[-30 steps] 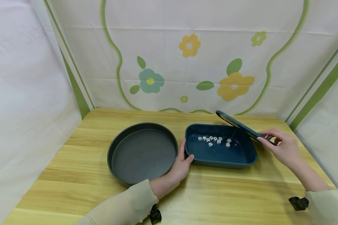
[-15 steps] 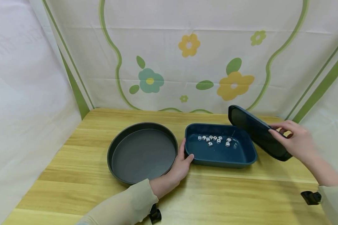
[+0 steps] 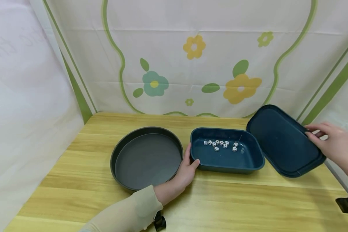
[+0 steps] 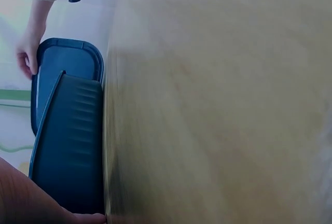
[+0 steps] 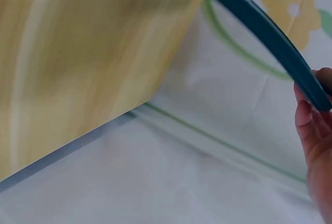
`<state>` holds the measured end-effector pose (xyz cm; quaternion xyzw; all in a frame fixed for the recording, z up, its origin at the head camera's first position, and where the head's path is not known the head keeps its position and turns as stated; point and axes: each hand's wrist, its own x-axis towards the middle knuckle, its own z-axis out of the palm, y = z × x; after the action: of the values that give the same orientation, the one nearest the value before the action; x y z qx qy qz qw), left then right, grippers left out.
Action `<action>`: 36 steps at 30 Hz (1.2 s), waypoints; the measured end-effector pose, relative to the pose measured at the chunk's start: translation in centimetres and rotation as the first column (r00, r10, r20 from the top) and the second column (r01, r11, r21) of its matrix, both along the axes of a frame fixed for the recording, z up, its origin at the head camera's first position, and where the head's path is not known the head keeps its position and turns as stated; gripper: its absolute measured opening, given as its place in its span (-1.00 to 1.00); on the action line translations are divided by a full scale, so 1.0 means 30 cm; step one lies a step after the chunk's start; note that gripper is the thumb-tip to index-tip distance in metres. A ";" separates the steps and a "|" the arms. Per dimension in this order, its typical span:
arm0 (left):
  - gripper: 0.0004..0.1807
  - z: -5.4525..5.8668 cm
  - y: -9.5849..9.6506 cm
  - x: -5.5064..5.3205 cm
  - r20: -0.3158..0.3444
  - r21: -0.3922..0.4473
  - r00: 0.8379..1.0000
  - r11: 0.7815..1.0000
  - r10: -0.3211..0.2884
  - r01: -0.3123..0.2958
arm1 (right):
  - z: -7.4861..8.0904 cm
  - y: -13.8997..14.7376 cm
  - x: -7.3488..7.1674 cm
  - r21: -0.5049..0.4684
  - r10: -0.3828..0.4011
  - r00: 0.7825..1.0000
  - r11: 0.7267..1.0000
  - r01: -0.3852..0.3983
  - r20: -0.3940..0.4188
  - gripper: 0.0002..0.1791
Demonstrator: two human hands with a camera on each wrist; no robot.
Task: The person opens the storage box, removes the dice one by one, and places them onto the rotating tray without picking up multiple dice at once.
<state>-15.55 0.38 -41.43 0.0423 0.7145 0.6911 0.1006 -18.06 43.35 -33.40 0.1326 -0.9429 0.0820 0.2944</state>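
Observation:
A dark blue rectangular box [image 3: 226,162] stands uncovered on the table, with several white dice [image 3: 221,143] on its floor. My left hand [image 3: 185,172] holds the box's left end, fingers along the side and thumb round the front corner. To the right of the box, my right hand [image 3: 333,140] pinches the edge of the matching blue lid [image 3: 284,141], which is tilted and raised, its broad face toward the head camera. In the right wrist view the lid [image 5: 264,32] shows only as a curved rim between thumb and fingers.
A round dark grey pan [image 3: 148,158] sits left of the box, close to my left hand and forearm. The wooden table [image 3: 220,203] ends at a white cloth wall [image 3: 174,58] with printed flowers behind it.
My right hand has moved right with the lid, drawing it off from above the box's right end and turning its face into view. The left hand, box and dice have stayed put.

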 end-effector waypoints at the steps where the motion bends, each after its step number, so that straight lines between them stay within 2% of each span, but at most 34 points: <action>1: -0.26 0.000 0.000 0.000 -0.001 0.000 1.000 1.000 0.000 0.000 | -0.011 0.017 0.002 -0.011 -0.014 1.000 1.000 0.015 0.018 -0.77; 8: -0.26 -0.006 -0.004 -0.002 0.004 -0.022 1.000 1.000 0.001 -0.001 | -0.118 0.120 0.021 -0.114 -0.135 0.975 0.981 0.156 0.178 -0.75; 16: -0.26 -0.007 -0.003 -0.006 0.008 -0.036 1.000 0.999 0.004 -0.004 | -0.225 0.155 0.060 -0.163 -0.192 0.950 0.958 0.236 0.244 -0.70; 20: -0.26 -0.007 -0.003 -0.009 0.004 -0.038 1.000 0.999 0.001 -0.001 | -0.279 0.165 0.075 -0.179 -0.173 0.952 0.958 0.222 0.251 -0.73; 25: -0.25 -0.006 -0.006 -0.008 0.012 -0.038 1.000 0.999 0.002 -0.002 | -0.336 0.191 0.090 -0.194 -0.138 0.944 0.960 0.201 0.299 -0.76; 30: -0.26 -0.007 -0.008 -0.009 0.011 -0.041 1.000 0.999 0.005 -0.005 | -0.362 0.218 0.098 -0.159 -0.127 0.913 0.966 0.202 0.387 -0.75; 34: -0.25 -0.010 -0.008 -0.011 0.009 -0.042 1.000 0.999 0.004 -0.003 | -0.361 0.225 0.094 -0.133 -0.126 0.884 0.969 0.206 0.451 -0.74; 36: -0.25 -0.010 -0.007 -0.011 0.008 -0.042 1.000 0.999 0.002 -0.002 | -0.362 0.226 0.094 -0.126 -0.127 0.876 0.970 0.207 0.466 -0.75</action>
<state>-15.88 0.16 -41.72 0.0365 0.7284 0.6763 0.1035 -15.24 50.12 -44.25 0.0017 -0.9827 0.1660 0.0823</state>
